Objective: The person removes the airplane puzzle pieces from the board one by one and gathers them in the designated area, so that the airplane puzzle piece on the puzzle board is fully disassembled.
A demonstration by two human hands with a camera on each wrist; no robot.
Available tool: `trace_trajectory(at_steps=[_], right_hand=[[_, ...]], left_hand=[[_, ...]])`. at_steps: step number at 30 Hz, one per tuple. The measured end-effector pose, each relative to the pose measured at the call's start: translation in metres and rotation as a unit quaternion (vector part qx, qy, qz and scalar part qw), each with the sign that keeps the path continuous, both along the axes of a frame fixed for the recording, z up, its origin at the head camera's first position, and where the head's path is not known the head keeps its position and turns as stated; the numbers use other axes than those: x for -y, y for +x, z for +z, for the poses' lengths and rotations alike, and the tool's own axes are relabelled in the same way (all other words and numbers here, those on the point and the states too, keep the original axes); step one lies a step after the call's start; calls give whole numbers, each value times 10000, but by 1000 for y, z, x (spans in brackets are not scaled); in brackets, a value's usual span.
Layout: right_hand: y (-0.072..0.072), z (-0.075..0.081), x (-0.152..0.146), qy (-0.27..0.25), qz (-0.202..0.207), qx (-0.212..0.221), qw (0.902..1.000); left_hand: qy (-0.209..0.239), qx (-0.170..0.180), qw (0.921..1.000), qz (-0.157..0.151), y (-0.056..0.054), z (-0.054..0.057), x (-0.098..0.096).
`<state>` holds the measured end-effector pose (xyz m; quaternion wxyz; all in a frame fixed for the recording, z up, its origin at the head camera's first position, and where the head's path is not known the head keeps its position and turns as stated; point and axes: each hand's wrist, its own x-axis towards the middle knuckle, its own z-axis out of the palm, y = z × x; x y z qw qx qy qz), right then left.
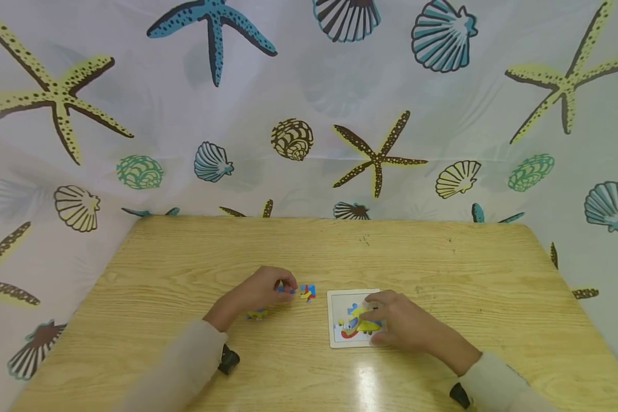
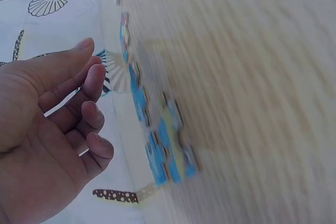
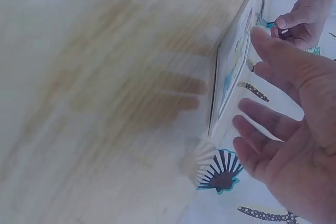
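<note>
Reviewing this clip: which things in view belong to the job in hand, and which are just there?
Job: puzzle tray, pieces inside it, loose puzzle pieces, left hand, right hand.

Just there: wooden tabletop, shell-and-starfish cloth, black wrist-worn devices.

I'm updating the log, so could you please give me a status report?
Left hand by loose puzzle pieces. Right hand open over puzzle tray, right side. Tray part-filled. Only that hand covers it.
</note>
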<state>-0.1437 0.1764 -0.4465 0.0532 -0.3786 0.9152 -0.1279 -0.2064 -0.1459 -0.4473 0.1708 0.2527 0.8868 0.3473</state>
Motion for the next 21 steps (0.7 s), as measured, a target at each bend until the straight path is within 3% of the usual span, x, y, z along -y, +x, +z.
trace_trajectory(at_steps=[5, 16, 21], right_hand=[[-3, 0, -6, 410, 79, -274, 9988], [-4, -2, -14, 573, -287, 85, 9979], [-3, -2, -15, 585, -376, 211, 9974]], left_hand=[[-177, -108, 9997, -118, -2, -3, -19], [-444, -402, 9976, -345, 4, -4, -55], [-465, -363, 9976, -372, 5, -4, -68]])
